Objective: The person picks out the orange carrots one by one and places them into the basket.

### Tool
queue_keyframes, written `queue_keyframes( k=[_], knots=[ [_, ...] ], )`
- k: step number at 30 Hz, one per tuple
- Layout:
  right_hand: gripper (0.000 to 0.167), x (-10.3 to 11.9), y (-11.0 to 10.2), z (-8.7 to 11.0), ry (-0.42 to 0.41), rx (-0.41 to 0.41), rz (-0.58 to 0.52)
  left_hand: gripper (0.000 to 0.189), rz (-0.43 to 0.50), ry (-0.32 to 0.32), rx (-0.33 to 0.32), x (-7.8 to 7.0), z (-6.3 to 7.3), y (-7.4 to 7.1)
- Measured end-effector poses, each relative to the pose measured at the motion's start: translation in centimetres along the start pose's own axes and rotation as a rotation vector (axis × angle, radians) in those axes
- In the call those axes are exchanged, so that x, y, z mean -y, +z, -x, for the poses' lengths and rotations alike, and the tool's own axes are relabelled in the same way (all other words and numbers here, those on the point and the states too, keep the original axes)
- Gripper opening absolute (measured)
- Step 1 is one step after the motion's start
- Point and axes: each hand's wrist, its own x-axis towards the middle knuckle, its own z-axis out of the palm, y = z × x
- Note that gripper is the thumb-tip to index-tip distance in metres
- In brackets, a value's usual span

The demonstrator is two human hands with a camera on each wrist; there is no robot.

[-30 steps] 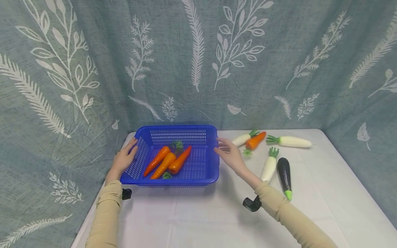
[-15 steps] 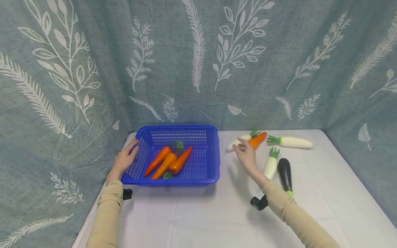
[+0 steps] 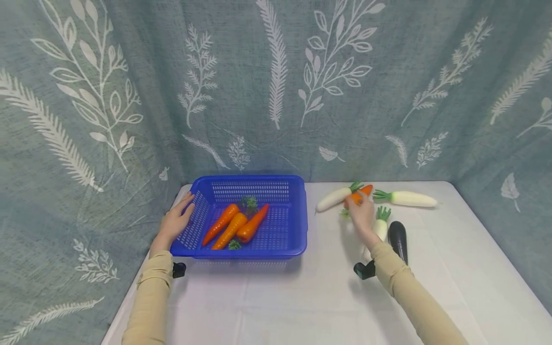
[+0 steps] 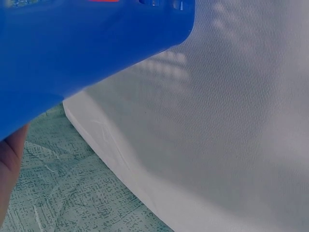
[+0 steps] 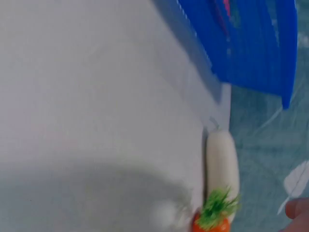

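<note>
A blue plastic basket [image 3: 297, 230] stands at the table's back left, holding three orange carrots [image 3: 221, 224]. My left hand [image 3: 174, 223] rests at its left rim with fingers fairly straight; in the left wrist view the basket wall [image 4: 96, 53] hides most of that hand [image 4: 9, 164]. Over another carrot [image 3: 365, 190], right of the basket, hangs my right hand [image 3: 363, 214], blurred and loosely bent. Whether it touches that carrot cannot be seen. The right wrist view shows the carrot's leafy green top [image 5: 217, 210] beside a white radish [image 5: 222, 162], with a fingertip [image 5: 299, 215] at the corner.
Left of the loose carrot lies the white radish [image 3: 334, 199]. A second radish [image 3: 409, 199] lies at the back right, and a third [image 3: 381, 229] sits partly under my right wrist. An eggplant [image 3: 397, 237] is beside it. A patterned curtain [image 3: 276, 96] borders the white table [image 3: 267, 302].
My right hand has left the basket's right rim and moved right to the loose carrot. My left hand stays at the left rim, and the basket keeps its place.
</note>
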Motion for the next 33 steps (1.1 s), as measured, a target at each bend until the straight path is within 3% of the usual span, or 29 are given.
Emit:
queue_keyframes(
  k=[6,13,27,33],
  knots=[
    [0.059,-0.8,-0.6,-1.0,0.121,0.061,-0.027,0.049,-0.004,0.005,-0.003,0.1,-0.1,0.0],
    [0.062,-1.7,-0.5,-1.8,0.189,0.110,0.009,0.050,0.007,0.011,-0.009,0.2,-0.1,0.0],
    [0.062,-2.3,-0.1,-2.2,0.181,0.256,-0.003,0.050,-0.004,0.011,-0.007,0.4,-0.2,-0.1],
    [0.065,-2.3,-0.3,-2.1,0.174,0.275,0.019,0.049,-0.006,0.012,-0.007,0.3,-0.1,-0.1]
  ],
)
